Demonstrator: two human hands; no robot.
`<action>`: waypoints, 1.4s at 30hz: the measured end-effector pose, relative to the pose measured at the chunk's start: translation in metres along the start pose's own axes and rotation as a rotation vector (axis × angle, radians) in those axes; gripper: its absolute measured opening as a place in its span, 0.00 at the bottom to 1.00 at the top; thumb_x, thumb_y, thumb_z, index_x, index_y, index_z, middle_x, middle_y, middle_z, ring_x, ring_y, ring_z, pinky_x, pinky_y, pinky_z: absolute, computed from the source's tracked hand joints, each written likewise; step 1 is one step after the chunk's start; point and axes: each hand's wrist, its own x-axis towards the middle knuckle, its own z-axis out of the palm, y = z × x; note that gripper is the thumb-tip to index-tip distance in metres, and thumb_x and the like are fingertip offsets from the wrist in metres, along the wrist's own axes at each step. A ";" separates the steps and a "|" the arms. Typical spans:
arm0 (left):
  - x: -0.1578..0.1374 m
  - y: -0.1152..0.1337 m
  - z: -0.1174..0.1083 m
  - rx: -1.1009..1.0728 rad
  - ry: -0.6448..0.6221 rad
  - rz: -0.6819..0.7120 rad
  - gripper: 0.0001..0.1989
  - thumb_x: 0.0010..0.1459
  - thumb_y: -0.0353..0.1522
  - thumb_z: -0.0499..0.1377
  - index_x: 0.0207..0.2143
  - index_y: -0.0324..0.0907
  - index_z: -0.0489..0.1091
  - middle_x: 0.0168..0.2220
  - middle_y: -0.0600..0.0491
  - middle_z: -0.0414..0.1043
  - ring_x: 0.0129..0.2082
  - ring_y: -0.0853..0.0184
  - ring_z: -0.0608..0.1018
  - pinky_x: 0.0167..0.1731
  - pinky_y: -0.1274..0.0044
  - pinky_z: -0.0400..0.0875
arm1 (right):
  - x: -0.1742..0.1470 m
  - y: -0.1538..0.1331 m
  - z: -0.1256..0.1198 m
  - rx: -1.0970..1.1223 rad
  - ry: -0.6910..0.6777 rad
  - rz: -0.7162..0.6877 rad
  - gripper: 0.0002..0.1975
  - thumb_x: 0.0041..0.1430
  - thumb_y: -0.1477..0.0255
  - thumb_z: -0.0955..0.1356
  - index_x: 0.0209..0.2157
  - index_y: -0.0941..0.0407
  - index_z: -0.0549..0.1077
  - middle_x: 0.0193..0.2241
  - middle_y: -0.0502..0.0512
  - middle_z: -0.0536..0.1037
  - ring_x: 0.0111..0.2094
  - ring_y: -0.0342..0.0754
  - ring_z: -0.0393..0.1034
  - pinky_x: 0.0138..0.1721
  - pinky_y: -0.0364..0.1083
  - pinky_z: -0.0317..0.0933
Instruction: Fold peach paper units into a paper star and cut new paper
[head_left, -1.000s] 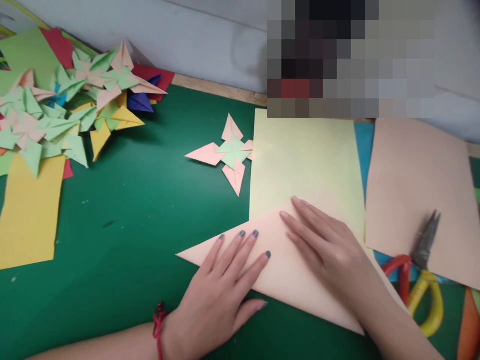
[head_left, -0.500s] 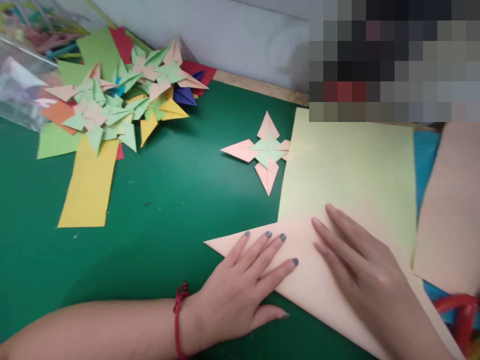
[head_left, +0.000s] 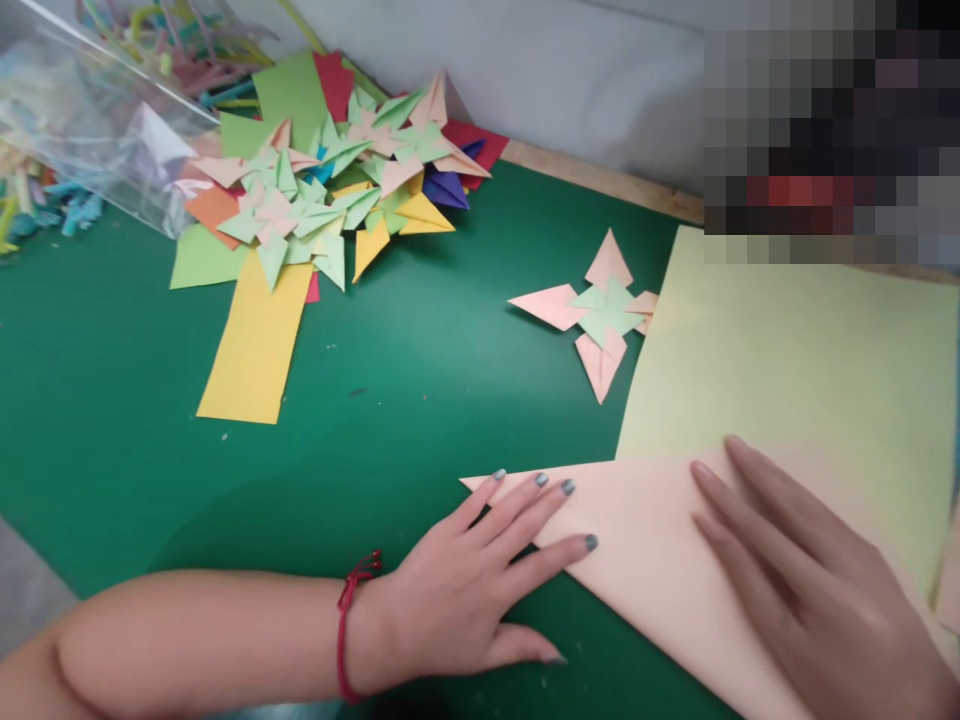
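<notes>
A pale peach sheet of paper [head_left: 637,540] with a pointed left corner lies across the lower part of a yellow-green sheet [head_left: 795,350]. My left hand [head_left: 480,580] rests flat near that corner, fingers spread, with a red cord bracelet at the wrist. Farther right, my right hand [head_left: 817,570] lies on the peach paper with its fingers extended. A four-pointed paper star [head_left: 611,310] in peach and light green sits beyond the hands, its right point partly hidden by the yellow-green sheet.
Several folded paper stars [head_left: 300,190] are heaped on coloured sheets at the back left. A yellow paper strip [head_left: 251,350] sticks out from the heap. Beside it is a clear plastic bag [head_left: 135,130] with colourful pieces. A pale wall [head_left: 585,90] stands behind the green table [head_left: 390,400].
The view has swung left, so most things appear farther right. My left hand has slid along the peach paper towards its pointed corner. My right hand stays on the paper.
</notes>
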 end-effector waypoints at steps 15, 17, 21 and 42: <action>-0.006 -0.013 0.000 -0.036 0.013 0.032 0.39 0.58 0.54 0.41 0.62 0.38 0.50 0.66 0.43 0.43 0.64 0.56 0.49 0.60 0.66 0.45 | -0.008 0.004 0.001 0.008 -0.034 0.048 0.21 0.63 0.67 0.59 0.58 0.48 0.62 0.56 0.57 0.67 0.56 0.59 0.61 0.56 0.61 0.58; -0.009 -0.015 -0.001 -0.070 0.000 0.078 0.38 0.57 0.55 0.42 0.63 0.42 0.49 0.66 0.45 0.42 0.64 0.56 0.50 0.59 0.67 0.48 | -0.009 0.005 0.001 0.007 -0.041 0.035 0.22 0.63 0.65 0.58 0.58 0.49 0.62 0.56 0.58 0.67 0.56 0.60 0.61 0.55 0.62 0.58; -0.014 -0.020 -0.004 -0.101 -0.047 0.120 0.36 0.58 0.54 0.42 0.64 0.46 0.47 0.66 0.49 0.41 0.64 0.57 0.50 0.59 0.67 0.50 | -0.009 0.006 0.001 -0.024 -0.060 0.039 0.21 0.62 0.66 0.59 0.56 0.49 0.64 0.59 0.56 0.63 0.57 0.57 0.60 0.58 0.58 0.55; -0.019 -0.027 -0.007 -0.124 -0.085 0.143 0.38 0.57 0.53 0.47 0.63 0.39 0.50 0.66 0.45 0.41 0.65 0.55 0.47 0.60 0.65 0.49 | -0.005 0.002 0.000 -0.015 -0.031 0.031 0.17 0.62 0.68 0.60 0.51 0.53 0.68 0.57 0.62 0.65 0.55 0.60 0.62 0.55 0.60 0.58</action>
